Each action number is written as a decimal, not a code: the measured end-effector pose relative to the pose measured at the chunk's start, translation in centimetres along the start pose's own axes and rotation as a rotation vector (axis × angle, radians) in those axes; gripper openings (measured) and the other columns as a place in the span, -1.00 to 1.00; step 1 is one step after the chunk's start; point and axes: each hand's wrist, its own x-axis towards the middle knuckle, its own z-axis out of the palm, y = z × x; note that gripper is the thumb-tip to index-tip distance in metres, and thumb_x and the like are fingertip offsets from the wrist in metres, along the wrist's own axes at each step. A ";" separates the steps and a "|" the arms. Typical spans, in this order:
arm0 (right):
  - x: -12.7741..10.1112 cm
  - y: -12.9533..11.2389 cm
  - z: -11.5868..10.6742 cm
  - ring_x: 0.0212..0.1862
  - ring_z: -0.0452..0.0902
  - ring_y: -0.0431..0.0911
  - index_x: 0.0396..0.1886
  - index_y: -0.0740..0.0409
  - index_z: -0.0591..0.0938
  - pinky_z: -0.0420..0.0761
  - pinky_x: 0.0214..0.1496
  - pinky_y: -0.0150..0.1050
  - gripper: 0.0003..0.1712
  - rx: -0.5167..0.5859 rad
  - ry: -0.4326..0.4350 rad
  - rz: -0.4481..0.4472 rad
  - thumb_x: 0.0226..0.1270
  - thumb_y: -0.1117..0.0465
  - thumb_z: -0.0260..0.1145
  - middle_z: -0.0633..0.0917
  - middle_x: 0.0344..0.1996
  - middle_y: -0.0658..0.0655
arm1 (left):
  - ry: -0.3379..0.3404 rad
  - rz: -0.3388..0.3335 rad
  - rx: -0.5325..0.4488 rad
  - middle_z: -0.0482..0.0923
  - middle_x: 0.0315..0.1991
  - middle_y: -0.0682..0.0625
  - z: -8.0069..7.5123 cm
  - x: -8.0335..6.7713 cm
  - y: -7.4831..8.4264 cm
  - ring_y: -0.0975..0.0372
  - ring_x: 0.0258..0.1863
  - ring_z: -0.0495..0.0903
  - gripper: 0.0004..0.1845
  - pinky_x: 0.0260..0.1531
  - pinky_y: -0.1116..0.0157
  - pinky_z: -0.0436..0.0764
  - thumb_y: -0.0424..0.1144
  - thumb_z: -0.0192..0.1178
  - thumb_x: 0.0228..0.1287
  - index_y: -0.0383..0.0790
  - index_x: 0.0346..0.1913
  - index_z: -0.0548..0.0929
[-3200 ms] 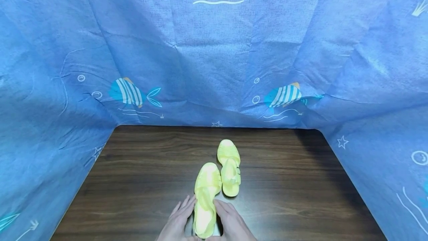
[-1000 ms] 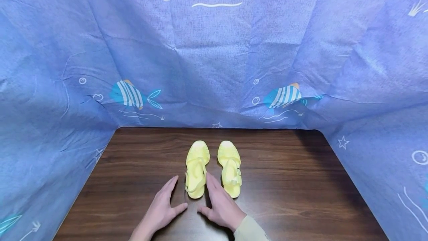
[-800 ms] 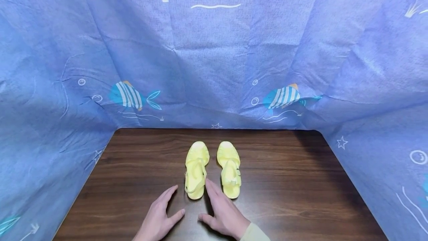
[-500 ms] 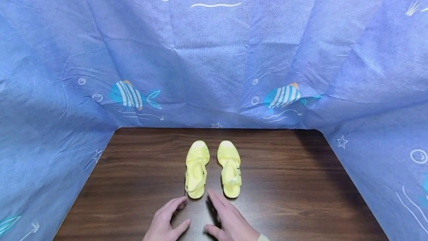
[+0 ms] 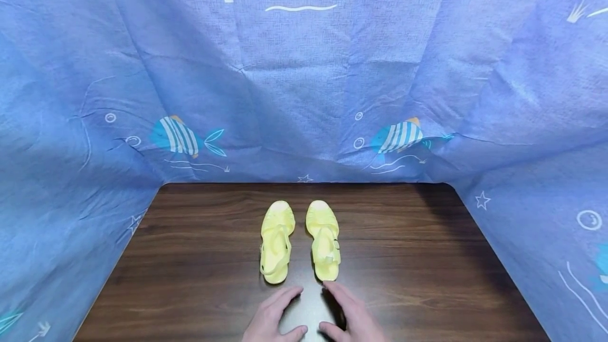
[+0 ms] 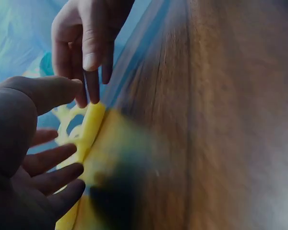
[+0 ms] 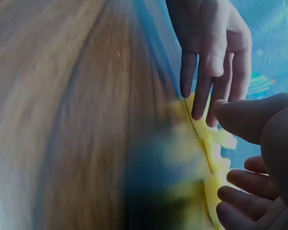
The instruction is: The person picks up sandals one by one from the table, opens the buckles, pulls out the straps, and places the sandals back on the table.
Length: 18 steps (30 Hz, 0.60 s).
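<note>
Two yellow sandals stand side by side on the dark wooden table (image 5: 427,257), toes pointing away from me: the left sandal (image 5: 276,247) and the right sandal (image 5: 324,239). Both my hands lie just in front of their heels at the near edge. My left hand (image 5: 275,316) has relaxed fingers and holds nothing. My right hand (image 5: 350,314) is likewise open, its fingertips close behind the right sandal's heel without touching it. In the left wrist view the yellow sandals (image 6: 89,139) show blurred beyond my left hand (image 6: 33,158); the right wrist view shows the sandals (image 7: 209,143) beyond my right hand (image 7: 259,163).
Blue cloth (image 5: 304,78) printed with fish and waves hangs behind the table and down both sides, closing it in. Bare wood (image 5: 190,257) lies left and right of the sandals.
Both hands let go of the left sandal after setting it beside the right one, then drew back toward me. The sandals have stayed put over the last second.
</note>
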 end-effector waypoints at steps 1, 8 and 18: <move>0.0 0.3 -0.3 0.18 0.66 -0.05 0.39 0.29 0.53 0.72 0.14 -0.08 -0.08 0.004 0.027 -0.015 0.06 0.07 0.70 0.69 0.21 0.12 | -0.017 -0.027 0.011 0.67 0.20 -0.10 0.2 0.3 0.3 0.14 0.15 0.68 -0.22 0.08 0.17 0.70 -0.06 0.61 0.08 -0.35 0.32 0.59; 1.1 1.8 -1.9 0.00 0.71 -0.04 0.29 0.33 0.59 0.65 0.11 -0.37 -0.11 0.002 0.173 -0.064 -0.08 0.18 0.75 0.70 0.08 0.14 | -0.121 -0.197 0.023 0.51 0.37 -0.25 1.2 3.4 1.5 -0.02 0.33 0.56 -0.06 0.27 -0.01 0.60 -0.07 0.56 0.09 -0.42 0.46 0.39; 3.5 4.1 -2.1 0.40 0.47 0.23 0.51 0.42 0.34 0.53 0.37 0.20 0.22 -0.051 -0.029 0.310 -0.01 -0.06 0.74 0.51 0.41 0.38 | -0.135 -0.466 -0.009 0.29 0.50 -0.44 3.3 6.6 1.3 -0.22 0.48 0.34 0.07 0.41 -0.19 0.40 -0.14 0.54 0.12 -0.51 0.56 0.18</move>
